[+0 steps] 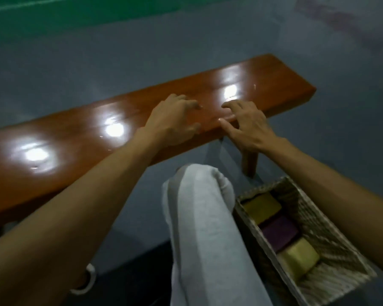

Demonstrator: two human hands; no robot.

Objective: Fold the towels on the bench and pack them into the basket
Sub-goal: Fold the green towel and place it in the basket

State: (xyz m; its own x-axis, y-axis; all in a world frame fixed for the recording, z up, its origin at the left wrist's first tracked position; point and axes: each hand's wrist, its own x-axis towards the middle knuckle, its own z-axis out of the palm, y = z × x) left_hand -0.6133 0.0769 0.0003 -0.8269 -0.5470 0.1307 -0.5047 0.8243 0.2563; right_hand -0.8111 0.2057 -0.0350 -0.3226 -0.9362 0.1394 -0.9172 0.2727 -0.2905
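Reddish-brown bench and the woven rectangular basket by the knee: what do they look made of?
Reddish-brown bench: looks like wood with a glossy varnish; sharp light reflections and faint plank seams. Woven rectangular basket: seems wicker or seagrass, matte; braided pale-and-dark strands show on its walls.

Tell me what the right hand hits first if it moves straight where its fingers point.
Probably the left hand, just across a small gap over the bench; depth is unclear.
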